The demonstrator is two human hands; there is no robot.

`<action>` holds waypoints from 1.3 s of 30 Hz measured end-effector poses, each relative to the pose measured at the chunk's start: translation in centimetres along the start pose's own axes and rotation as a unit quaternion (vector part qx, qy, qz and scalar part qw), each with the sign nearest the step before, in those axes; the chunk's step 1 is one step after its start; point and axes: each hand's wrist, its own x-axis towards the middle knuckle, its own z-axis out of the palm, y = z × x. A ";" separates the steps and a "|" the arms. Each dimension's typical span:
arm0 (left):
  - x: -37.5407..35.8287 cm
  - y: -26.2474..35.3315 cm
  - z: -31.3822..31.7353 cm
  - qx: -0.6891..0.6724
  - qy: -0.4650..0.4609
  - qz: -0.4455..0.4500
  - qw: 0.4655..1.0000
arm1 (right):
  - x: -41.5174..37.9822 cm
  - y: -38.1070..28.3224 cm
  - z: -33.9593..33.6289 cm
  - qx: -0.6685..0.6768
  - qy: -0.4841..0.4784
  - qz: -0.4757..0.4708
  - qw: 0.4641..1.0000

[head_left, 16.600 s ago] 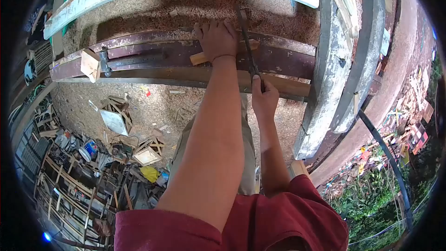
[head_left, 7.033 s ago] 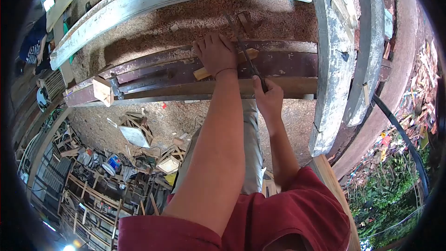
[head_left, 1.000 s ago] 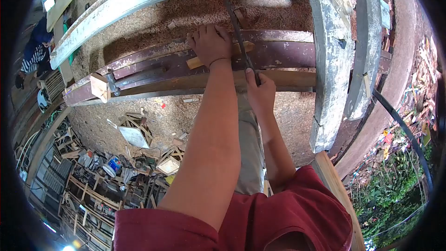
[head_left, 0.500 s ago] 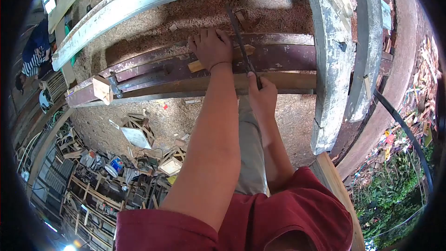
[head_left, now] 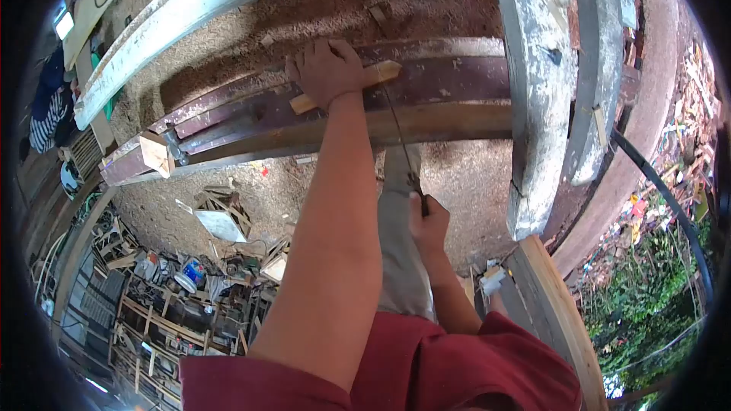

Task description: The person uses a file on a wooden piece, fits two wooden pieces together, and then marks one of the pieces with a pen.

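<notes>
My left hand [head_left: 327, 74] presses down on a short, pale wood strip [head_left: 381, 73], which lies slantwise across a maroon-painted beam [head_left: 464, 80]. The fingers curl over the strip and the beam's far side. My right hand [head_left: 429, 222] is closed around the dark handle of a handsaw [head_left: 399, 125]. Seen nearly edge-on, the thin blade runs away from me to the strip, right of my left hand. Its handle is on my side of the beam. Whether the teeth have cut into the strip is too small to tell.
A hammer [head_left: 177, 146] and a wood block [head_left: 157, 155] are on the beam's left end. A white-painted timber [head_left: 190, 7] spans the far side; a weathered post [head_left: 539, 106] stands right. Sawdust covers the ground [head_left: 167, 217]. Another person [head_left: 49, 110] is at far left.
My right hand has drawn the saw back toward me, away from the beam. The left hand stays on the strip; the whole view has shifted slightly.
</notes>
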 end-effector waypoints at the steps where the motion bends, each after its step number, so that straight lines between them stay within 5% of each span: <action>1: 0.1 -0.1 -0.1 0.000 -0.006 0.004 1.000 | -1.6 1.5 -1.0 0.005 0.009 0.011 1.000; 5: 0.9 0.4 -0.1 0.000 -0.036 -0.007 0.999 | -1.3 0.8 -1.6 0.057 0.027 -0.001 0.998; 10: 1.0 0.6 -0.6 0.003 -0.042 0.002 0.999 | 7.1 -7.8 1.2 0.103 0.022 -0.048 0.993; 26: 0.9 0.4 0.2 -0.033 0.009 0.000 0.999 | 10.2 -13.1 1.6 -0.026 -0.007 -0.029 0.999; 29: 0.8 -0.3 1.3 -0.010 0.047 0.024 0.999 | 9.1 -11.4 2.2 -0.027 0.006 -0.032 0.999; 35: 1.0 0.6 0.0 -0.009 0.023 0.004 1.000 | -3.3 2.9 -2.3 0.000 0.008 0.035 0.999; 39: 0.6 0.4 -0.1 -0.012 0.019 0.017 1.000 | -2.5 1.4 -4.9 0.047 0.024 0.024 0.998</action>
